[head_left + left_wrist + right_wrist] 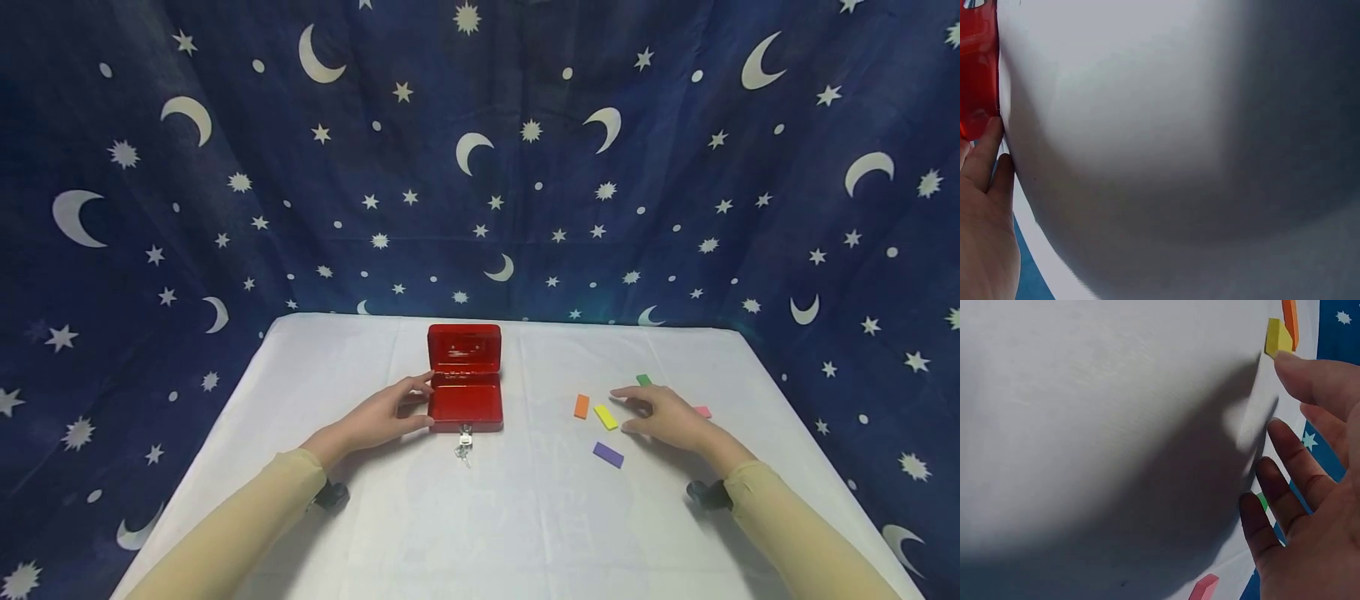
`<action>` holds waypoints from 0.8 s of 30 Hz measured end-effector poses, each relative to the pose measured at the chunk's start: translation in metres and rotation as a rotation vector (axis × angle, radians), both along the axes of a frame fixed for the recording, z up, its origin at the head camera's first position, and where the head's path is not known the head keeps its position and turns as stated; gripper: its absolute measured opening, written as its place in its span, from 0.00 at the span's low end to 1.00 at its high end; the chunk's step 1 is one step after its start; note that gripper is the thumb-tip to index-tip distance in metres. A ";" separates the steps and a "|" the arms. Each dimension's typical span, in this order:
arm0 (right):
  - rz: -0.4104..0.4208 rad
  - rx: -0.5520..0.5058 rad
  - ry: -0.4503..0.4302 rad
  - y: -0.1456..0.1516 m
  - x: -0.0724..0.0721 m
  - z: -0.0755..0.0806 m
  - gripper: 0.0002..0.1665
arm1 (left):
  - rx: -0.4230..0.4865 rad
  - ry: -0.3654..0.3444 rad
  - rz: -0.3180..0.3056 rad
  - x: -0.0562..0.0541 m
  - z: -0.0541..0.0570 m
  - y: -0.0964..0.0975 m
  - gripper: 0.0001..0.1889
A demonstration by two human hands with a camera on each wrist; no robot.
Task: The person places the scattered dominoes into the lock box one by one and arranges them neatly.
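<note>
A small red metal cash box (466, 403) stands on the white cloth with its lid raised, and its inside looks bare. Keys (462, 452) hang at the lock on its front. My left hand (382, 414) rests at the box's left side, thumb by the front corner and fingers towards the hinge. In the left wrist view, straight fingers (982, 156) touch the box's edge. Over on the right, my right hand (667, 417) hovers with spread, relaxed fingers, holding nothing. Its thumb is beside a yellow block (606, 417); a green block (643, 380) lies partly hidden behind it.
An orange block (581, 406) lies left of the yellow one, and a purple block (608, 454) lies nearer me. Past the right hand, a pink block (702, 412) shows. A dark blue curtain (420, 167) with moons and stars hangs behind the table (480, 533).
</note>
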State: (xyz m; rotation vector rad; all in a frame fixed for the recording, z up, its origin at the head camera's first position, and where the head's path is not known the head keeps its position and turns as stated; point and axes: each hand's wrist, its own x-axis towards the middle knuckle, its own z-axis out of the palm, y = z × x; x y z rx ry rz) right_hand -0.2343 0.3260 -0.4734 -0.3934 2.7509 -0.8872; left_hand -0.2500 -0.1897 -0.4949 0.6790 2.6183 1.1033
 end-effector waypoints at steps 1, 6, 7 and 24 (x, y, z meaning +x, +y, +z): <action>0.002 -0.007 -0.010 0.000 -0.001 0.000 0.37 | -0.001 -0.002 0.002 0.000 0.000 0.000 0.29; 0.041 -0.033 -0.042 -0.003 -0.005 -0.001 0.36 | -0.018 0.003 0.010 0.000 0.001 0.000 0.27; 0.047 -0.039 -0.044 -0.004 -0.005 -0.001 0.36 | -0.019 0.005 0.009 0.000 0.001 0.001 0.27; 0.040 -0.029 -0.066 -0.008 -0.006 -0.007 0.34 | 0.010 -0.015 0.013 0.001 0.003 0.001 0.25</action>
